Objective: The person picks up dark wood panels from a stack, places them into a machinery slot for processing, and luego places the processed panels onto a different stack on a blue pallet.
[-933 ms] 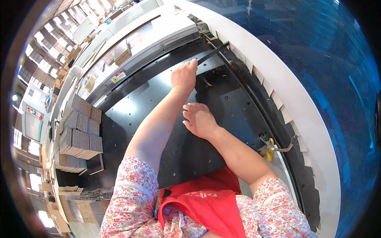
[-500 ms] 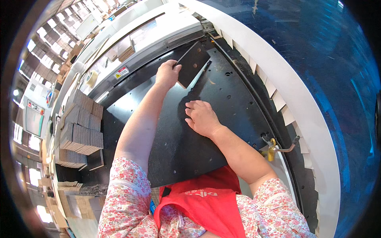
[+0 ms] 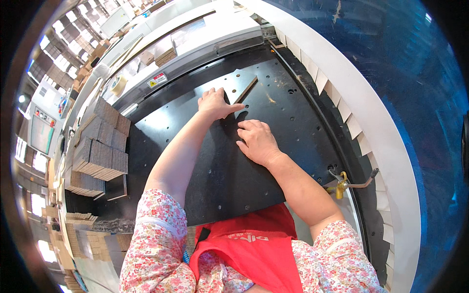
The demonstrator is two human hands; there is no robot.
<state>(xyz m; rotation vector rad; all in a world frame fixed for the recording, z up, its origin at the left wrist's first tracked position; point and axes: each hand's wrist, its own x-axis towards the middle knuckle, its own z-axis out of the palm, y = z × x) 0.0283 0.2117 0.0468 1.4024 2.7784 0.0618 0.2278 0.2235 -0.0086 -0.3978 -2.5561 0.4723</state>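
A small dark-faced board (image 3: 240, 87) with drilled holes and a brown edge lies low over the black, hole-dotted work table (image 3: 210, 180), its top bright with glare. My left hand (image 3: 215, 103) is spread on the board's near end, thumb stretched out along its brown edge; the palm hides part of the board. Just to the right and nearer, my right hand (image 3: 260, 140) rests at the table surface, its fingers slightly bent and apart. Nothing shows in it, and it does not touch the board.
Stacks of cut boards (image 3: 100, 151) stand at the table's left. A white machine beam (image 3: 195, 56) carrying a tape roll (image 3: 117, 85) crosses the far side. At the right are a yellow clamp (image 3: 340, 188) with a lever and a curved white guard (image 3: 376, 122).
The board has gone from raised and tilted in my left hand to lying down near the table. My left hand has opened out over it; my right hand has shifted slightly right.
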